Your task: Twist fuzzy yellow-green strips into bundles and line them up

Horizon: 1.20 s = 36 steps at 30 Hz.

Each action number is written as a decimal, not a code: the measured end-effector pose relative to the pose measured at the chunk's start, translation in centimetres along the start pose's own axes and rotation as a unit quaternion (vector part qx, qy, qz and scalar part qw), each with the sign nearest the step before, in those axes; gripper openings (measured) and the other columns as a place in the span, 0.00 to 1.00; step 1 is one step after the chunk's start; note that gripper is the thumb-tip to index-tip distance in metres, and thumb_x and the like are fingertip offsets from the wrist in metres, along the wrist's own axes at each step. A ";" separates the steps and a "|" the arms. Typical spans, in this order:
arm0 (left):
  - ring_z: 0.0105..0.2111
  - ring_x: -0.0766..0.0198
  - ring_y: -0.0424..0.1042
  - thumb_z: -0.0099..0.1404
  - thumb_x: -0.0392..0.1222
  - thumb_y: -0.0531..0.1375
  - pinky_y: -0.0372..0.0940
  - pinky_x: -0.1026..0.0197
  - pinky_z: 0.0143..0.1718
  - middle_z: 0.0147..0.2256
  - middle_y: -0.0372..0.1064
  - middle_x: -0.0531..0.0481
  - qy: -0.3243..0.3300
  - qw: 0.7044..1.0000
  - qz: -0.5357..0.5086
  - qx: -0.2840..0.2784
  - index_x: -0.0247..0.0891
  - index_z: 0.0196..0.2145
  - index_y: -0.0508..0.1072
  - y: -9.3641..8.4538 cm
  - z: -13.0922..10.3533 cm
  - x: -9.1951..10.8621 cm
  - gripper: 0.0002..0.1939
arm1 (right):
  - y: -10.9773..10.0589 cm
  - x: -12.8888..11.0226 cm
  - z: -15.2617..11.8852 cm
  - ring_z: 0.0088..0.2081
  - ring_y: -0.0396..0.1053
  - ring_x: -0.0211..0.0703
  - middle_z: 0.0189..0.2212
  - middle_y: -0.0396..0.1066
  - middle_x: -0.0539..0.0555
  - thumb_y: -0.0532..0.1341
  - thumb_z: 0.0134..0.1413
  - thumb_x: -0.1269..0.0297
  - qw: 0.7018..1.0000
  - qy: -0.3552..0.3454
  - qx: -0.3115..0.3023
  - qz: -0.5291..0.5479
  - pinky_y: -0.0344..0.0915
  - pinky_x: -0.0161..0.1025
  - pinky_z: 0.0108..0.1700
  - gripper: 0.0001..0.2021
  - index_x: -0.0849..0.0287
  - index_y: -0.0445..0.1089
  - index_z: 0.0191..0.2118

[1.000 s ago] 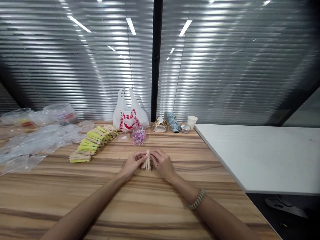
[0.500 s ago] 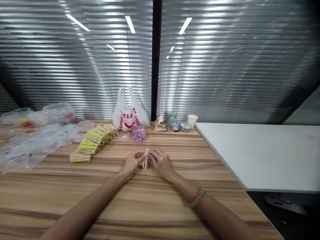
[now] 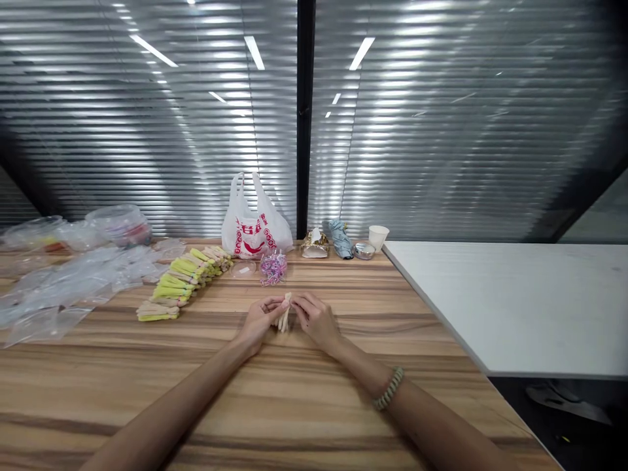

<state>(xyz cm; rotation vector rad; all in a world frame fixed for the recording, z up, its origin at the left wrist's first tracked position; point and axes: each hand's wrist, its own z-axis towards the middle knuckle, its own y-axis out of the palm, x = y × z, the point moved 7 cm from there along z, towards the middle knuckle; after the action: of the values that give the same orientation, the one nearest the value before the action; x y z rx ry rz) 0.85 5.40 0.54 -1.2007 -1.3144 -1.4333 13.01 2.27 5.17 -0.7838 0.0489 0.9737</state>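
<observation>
The wooden table [image 3: 294, 418] runs beneath everything, clear plastic bags [image 3: 73, 281] spread over its far left. Beside them, yellow-and-tan bundles [image 3: 173, 288] lie in a slanting row, perhaps lined up to stay orderly. A white carrier [image 3: 255, 229] stands at the far edge. Mid-table, the left hand [image 3: 256, 322] faces the right hand [image 3: 318, 320]. Pink-purple ties [image 3: 273, 267] sit just beyond, seemingly within easy reach. Between the hands, the left pinches a pale bundle [image 3: 285, 320] near its top, probably keeping its strands gathered; whether the right grips it cannot be told.
</observation>
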 end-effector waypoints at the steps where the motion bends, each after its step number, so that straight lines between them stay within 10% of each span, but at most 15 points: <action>1: 0.31 0.62 0.70 0.44 0.44 0.67 0.61 0.63 0.34 0.32 0.73 0.44 -0.002 1.000 -0.001 -0.006 0.32 0.32 0.73 0.0 0.0 -0.1 0.18 | -0.1 0.0 0.0 0.37 0.67 0.40 0.34 0.69 0.54 0.50 0.57 0.71 1.000 0.000 0.003 -0.001 0.64 0.35 0.38 0.11 0.58 0.67 0.40; 36: 0.23 0.73 0.62 0.50 0.41 0.64 0.57 0.68 0.28 0.26 0.67 0.51 -0.055 0.989 -0.074 -0.118 0.34 0.34 0.72 1.6 -0.5 0.2 0.12 | -0.6 -0.3 -0.1 0.36 0.66 0.39 0.33 0.69 0.53 0.50 0.58 0.70 0.998 0.004 0.036 0.049 0.63 0.35 0.38 0.09 0.57 0.67 0.38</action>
<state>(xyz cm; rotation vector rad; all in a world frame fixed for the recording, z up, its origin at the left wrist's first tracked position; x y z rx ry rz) 2.34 4.74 1.06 -1.3771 -1.3614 -1.6876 13.32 1.84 5.50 -0.7235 0.1293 1.0554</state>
